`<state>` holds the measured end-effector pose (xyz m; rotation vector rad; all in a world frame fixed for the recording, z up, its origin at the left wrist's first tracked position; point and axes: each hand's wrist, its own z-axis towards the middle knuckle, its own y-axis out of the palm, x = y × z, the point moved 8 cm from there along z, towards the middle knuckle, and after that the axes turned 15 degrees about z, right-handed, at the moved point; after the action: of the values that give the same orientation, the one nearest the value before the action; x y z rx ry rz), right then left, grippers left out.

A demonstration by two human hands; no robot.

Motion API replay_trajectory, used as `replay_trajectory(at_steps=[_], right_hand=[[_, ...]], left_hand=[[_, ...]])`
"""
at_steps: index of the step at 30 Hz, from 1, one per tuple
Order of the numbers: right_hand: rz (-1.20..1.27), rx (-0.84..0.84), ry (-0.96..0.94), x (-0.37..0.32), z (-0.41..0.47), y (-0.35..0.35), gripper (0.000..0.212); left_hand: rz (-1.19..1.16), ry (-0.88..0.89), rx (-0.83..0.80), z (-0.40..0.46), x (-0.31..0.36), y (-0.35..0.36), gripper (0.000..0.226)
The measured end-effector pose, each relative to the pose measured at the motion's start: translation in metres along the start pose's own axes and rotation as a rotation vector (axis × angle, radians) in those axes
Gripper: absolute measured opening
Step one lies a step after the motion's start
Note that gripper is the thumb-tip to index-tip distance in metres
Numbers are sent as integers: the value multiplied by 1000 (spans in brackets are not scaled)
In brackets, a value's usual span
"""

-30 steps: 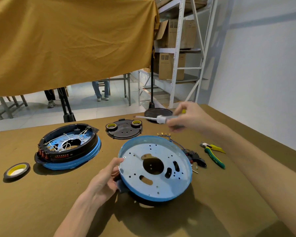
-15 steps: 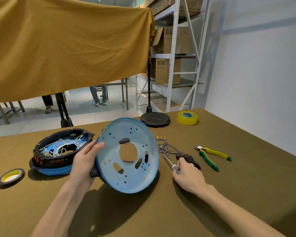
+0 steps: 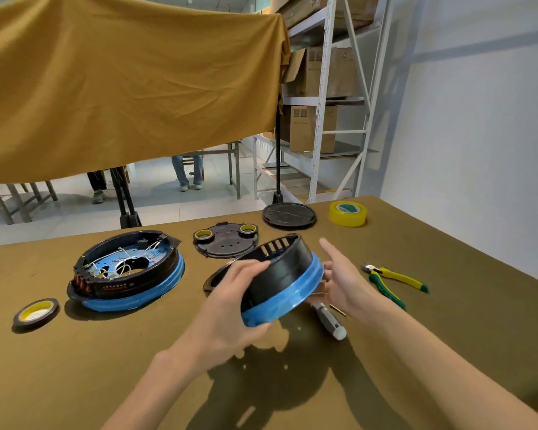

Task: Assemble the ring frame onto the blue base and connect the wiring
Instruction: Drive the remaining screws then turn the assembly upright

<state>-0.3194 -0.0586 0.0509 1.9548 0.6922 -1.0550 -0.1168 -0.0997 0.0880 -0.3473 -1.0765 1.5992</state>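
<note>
I hold a blue base point(image 3: 288, 297) with a black ring frame point(image 3: 278, 265) on it, tilted and lifted above the table. My left hand point(image 3: 230, 302) grips its near rim, thumb on the black wall and fingers under the blue edge. My right hand point(image 3: 342, 280) supports the far right side with its fingers straight. The wiring of this unit is hidden. A second blue base with black ring and white wires point(image 3: 126, 270) lies on the table to the left.
A white-handled screwdriver point(image 3: 330, 319) lies under my right hand, green-yellow pliers point(image 3: 392, 279) further right. A black plate with two tape rolls point(image 3: 225, 240), a black disc point(image 3: 289, 215), yellow tape point(image 3: 348, 213) and a dark tape roll point(image 3: 35, 311) sit around.
The base has turned over from showing its blue underside to ring side up. My right hand left the screwdriver on the table and came to the base's right edge.
</note>
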Motion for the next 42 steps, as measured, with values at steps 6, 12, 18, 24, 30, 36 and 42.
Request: replay_trajectory(at_steps=[6,12,18,24,30,36,42], right_hand=[[-472,47,119,38,-1,-33,60],[-644,-34,101,43,8,-47,33],[-963,134,-326,6,12,-61,11],[-953,36,-469,22,5,-37,49],[-1025,-8,-352,23,26,-14,19],[-1020,0,-343,18,34,-8,23],[-1087,66,-276,14,42,-4,23]], left_hand=[[183,35,-125,-34,-17,34,83],[207,43,-17,-44,-18,39,34],[234,14,52,-37,-13,33,32],[272,0,56,-30,5,47,25],[157,-177,117,-31,-17,26,34],[-173,-866,-175,-53,-121,38,54],[-263,-783,-87,-52,-122,39,22]])
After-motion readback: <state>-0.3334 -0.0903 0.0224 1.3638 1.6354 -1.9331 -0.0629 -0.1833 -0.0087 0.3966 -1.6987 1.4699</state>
